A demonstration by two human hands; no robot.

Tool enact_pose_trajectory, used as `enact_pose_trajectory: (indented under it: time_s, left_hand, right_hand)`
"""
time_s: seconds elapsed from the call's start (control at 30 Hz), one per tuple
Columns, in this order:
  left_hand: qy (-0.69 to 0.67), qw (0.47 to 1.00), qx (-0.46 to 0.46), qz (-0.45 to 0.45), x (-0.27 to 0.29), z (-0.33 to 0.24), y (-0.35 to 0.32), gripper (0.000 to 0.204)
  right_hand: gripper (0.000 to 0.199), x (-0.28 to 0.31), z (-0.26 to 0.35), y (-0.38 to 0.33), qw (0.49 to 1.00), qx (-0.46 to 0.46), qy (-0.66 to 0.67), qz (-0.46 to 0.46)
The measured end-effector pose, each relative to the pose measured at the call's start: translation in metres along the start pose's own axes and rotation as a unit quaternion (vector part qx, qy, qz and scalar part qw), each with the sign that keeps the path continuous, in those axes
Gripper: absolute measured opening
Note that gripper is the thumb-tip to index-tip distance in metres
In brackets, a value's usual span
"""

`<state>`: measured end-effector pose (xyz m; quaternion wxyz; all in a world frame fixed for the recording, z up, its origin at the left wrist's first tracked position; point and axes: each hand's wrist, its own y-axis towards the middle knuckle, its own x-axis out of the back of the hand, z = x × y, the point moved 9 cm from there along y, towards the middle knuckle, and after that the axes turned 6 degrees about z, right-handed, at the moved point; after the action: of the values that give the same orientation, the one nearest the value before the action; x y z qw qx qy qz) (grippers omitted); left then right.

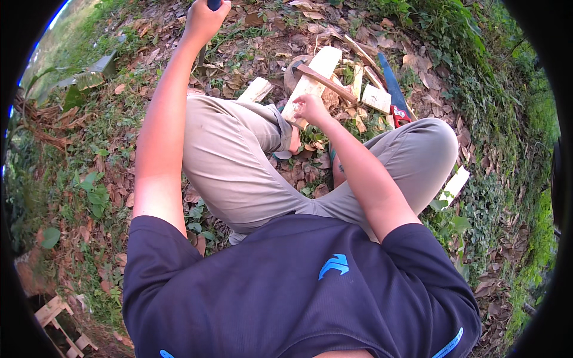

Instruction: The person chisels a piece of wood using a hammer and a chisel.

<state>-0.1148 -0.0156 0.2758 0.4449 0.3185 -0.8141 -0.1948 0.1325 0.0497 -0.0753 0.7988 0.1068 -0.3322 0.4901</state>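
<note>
At the top edge my left hand is closed around a tool with a blue handle. Below the fist a dark narrow part shows behind my forearm; the tool's kind is unclear. My right hand is over the near end of a pale wooden board, fingers curled and pinched together. What they pinch, if anything, is too small to make out. Across the board lies a hammer with a brown wooden handle, its dark head toward the left. The board slants away from me between my bent legs.
A handsaw with a blue blade and red grip lies right of the board. Wood offcuts surround it, including a square block and a chunk. Another pale piece lies beyond my right knee. Dry leaves and low plants cover the ground.
</note>
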Motion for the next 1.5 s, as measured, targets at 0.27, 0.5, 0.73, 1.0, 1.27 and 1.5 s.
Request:
enact_pose_trajectory:
  time_s: [0.27, 0.5, 0.73, 1.0, 1.27, 1.5]
  left_hand:
    - [0.015, 1.0, 0.0, 0.001, 0.006, 0.011, -0.005, 0.012]
    - [0.0, 1.0, -0.017, -0.016, 0.007, 0.007, -0.004, 0.013]
    - [0.014, 1.0, 0.025, -0.01, 0.006, 0.013, -0.008, 0.015]
    - [0.006, 1.0, 0.002, -0.017, 0.013, 0.019, -0.01, 0.014]
    - [0.009, 1.0, 0.001, -0.025, 0.006, 0.009, -0.004, 0.017]
    - [-0.006, 1.0, 0.022, -0.009, 0.01, 0.011, -0.011, 0.016]
  right_hand:
    - [0.013, -0.003, 0.026, 0.001, 0.995, 0.047, -0.088, 0.027]
    - [0.006, 0.002, 0.043, -0.015, 0.971, 0.194, -0.137, -0.023]
    - [0.008, 0.034, 0.034, -0.013, 0.981, 0.018, 0.056, -0.186]
    - [0.032, 0.063, 0.049, -0.007, 0.943, -0.167, -0.261, 0.122]
    - [0.037, 0.051, 0.019, -0.007, 0.976, -0.122, -0.159, 0.09]
    - [0.05, 0.009, 0.037, -0.014, 0.976, -0.169, -0.138, -0.022]
